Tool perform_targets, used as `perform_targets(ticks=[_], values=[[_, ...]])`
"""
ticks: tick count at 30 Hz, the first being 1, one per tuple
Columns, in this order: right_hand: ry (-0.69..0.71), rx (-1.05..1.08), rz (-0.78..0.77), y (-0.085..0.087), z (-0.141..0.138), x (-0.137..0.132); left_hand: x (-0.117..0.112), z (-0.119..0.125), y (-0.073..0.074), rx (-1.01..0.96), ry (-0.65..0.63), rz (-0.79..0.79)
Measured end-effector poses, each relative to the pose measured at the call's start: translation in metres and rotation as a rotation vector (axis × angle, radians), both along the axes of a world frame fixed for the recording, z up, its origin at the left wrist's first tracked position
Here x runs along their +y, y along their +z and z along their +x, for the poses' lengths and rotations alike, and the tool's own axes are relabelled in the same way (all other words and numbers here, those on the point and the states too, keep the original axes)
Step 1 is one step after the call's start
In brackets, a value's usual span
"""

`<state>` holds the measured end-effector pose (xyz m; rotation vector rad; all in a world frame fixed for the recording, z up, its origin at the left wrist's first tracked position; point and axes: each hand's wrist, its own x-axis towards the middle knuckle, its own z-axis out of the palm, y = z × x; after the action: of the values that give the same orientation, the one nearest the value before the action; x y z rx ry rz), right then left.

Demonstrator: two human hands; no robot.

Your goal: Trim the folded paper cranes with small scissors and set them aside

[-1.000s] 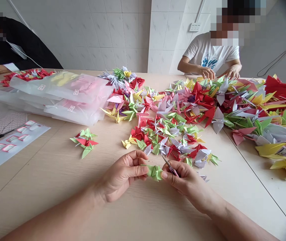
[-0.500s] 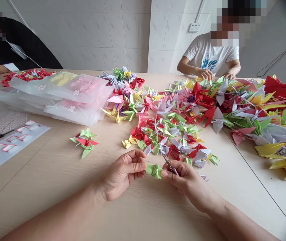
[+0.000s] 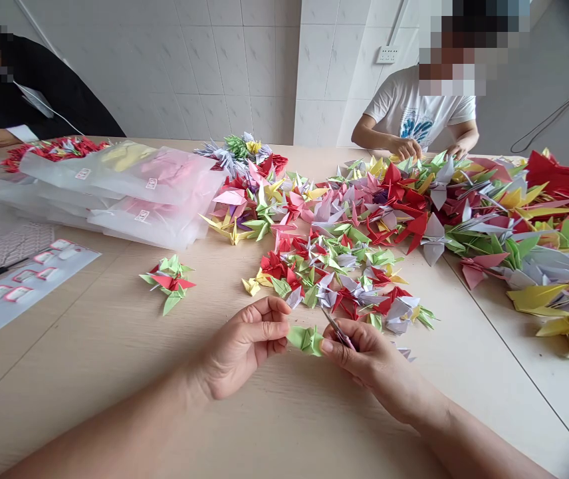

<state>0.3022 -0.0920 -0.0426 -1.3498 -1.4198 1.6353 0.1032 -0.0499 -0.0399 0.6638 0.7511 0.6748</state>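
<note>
A light green paper crane [image 3: 307, 340] is stretched between my two hands, just above the table. My left hand [image 3: 252, 342] pinches its left wing with thumb and fingers. My right hand [image 3: 361, 356] has the other wing between thumb and index finger. Against the right fingers also rests a slim metal tool with a pinkish handle [image 3: 340, 330], tweezers or small scissors; I cannot tell which. Beyond my hands spreads a cluster of small folded cranes [image 3: 324, 276] in red, green, white and yellow.
A small crane group [image 3: 169, 281] lies left of centre. Frosted plastic bags [image 3: 165, 223] are stacked behind it, near a labelled strip [image 3: 25, 286]. A large heap of paper cranes [image 3: 508, 233] covers the right side. Across the table a person in a white shirt [image 3: 421, 110] works; another, dark-sleeved [image 3: 55, 93], sits left.
The green crane has shifted a tiny bit to the left between my fingers. Both hands keep nearly the same pose, and the table things stay put.
</note>
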Motion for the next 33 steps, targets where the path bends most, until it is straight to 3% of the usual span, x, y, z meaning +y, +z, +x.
perform_targets(ticks=[14,25,33], values=[[0.003,0.012,0.000,-0.0005,-0.0006,0.0001,0.0006,0.0010,0.0002,0.017,0.001,0.016],[0.002,-0.004,0.007,0.0025,-0.0020,0.0021,-0.0040,0.0032,0.0042,0.169,-0.142,0.195],[0.030,-0.035,0.061,0.0003,-0.0027,0.0008,-0.0012,0.0016,-0.0009,0.229,-0.046,0.325]])
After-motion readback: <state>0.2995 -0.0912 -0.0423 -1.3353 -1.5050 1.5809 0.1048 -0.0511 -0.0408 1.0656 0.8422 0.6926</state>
